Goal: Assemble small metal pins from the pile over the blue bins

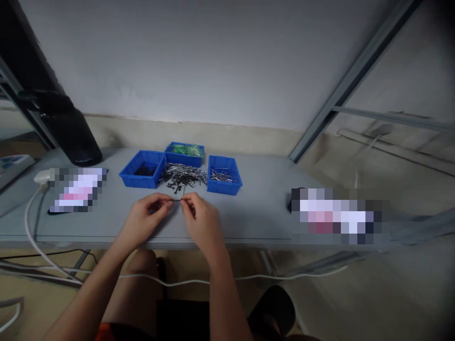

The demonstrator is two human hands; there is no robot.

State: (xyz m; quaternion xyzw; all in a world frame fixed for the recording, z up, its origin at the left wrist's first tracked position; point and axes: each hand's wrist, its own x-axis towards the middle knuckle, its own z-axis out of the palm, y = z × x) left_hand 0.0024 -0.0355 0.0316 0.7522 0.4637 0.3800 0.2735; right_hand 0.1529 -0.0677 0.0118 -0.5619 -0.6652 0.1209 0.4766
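Over the front of the grey table (pixel 256 213), my left hand (pixel 145 218) and my right hand (pixel 202 219) meet fingertip to fingertip. Both are closed in a pinch on a thin, dark, rod-like piece (pixel 177 200), too small to name more exactly. A thin shiny pin shows just above my right fingertips; whether it is held or lies behind them I cannot tell. Just beyond is a loose pile of silvery metal pins (pixel 185 173), with small black screw-like pieces (pixel 175 187) at its near side.
Around the pile stand a blue bin of dark pieces (pixel 140 183), one of green pieces (pixel 183 160) and one of silvery pins (pixel 223 188). Blurred-screen phones lie left (pixel 80 189) and right (pixel 330 213). A black bottle (pixel 73 132) and white cable (pixel 30 222) are at left.
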